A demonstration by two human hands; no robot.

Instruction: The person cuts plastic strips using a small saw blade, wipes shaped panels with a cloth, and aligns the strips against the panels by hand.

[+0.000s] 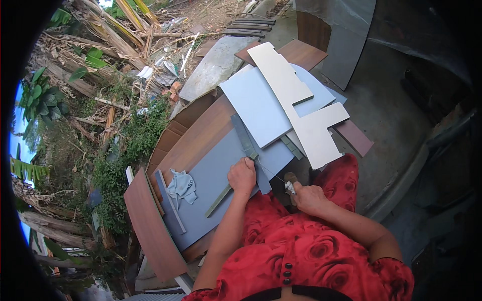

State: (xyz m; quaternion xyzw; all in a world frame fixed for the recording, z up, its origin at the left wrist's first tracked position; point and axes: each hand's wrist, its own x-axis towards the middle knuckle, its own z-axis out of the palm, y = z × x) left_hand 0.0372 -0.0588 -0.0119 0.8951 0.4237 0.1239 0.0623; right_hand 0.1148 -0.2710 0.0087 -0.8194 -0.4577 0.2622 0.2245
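My left hand (241,175) is closed and presses down on a narrow grey strip (247,142) that lies across a large grey-blue board (211,190). A thin line, maybe a wire or blade, runs from my left hand toward my right hand (307,197). My right hand is closed around a small tool with a whitish wrapped handle (289,187), just off the board's right edge. A second thin greenish strip (217,201) slants out from under my left hand. A crumpled light-blue cloth (182,185) rests on the board to the left.
Stacked offcuts lie beyond: a pale blue panel (258,108), a white notched panel (296,100), brown wood-grain boards (201,135) and one leaning brown board (150,226). Weeds, dry branches and litter (125,75) fill the left. Concrete floor (386,115) on the right.
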